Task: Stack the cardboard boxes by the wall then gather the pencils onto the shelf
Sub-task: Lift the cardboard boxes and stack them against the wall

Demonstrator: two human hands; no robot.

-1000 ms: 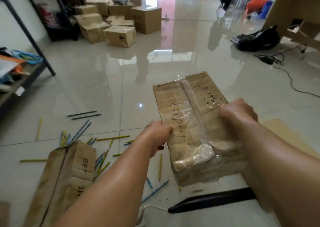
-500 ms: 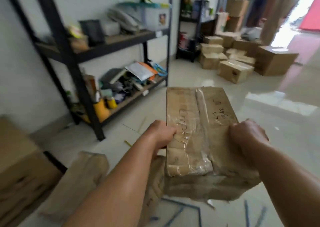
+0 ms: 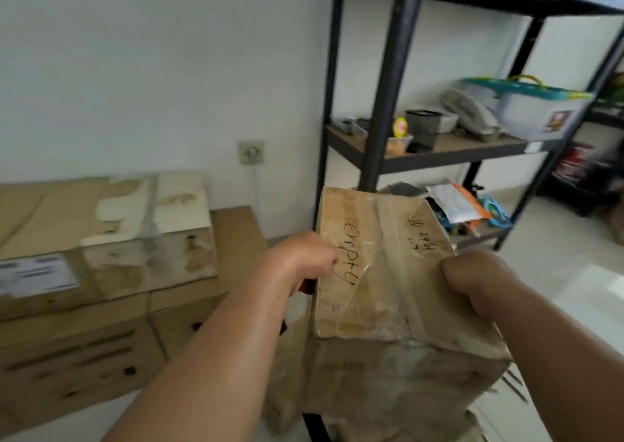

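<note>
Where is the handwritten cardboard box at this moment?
Centre-right of the head view, the box is gripped between the left hand and right hand, before the black shelf, right of the stacked boxes by the wall.

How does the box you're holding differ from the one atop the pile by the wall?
The carried box is held in the air by the left hand and right hand; the pile-top box rests on bigger boxes. The carried box bears black handwriting and shiny tape; the pile-top box shows peeled, whitish patches. Both are worn brown cardboard.
</note>
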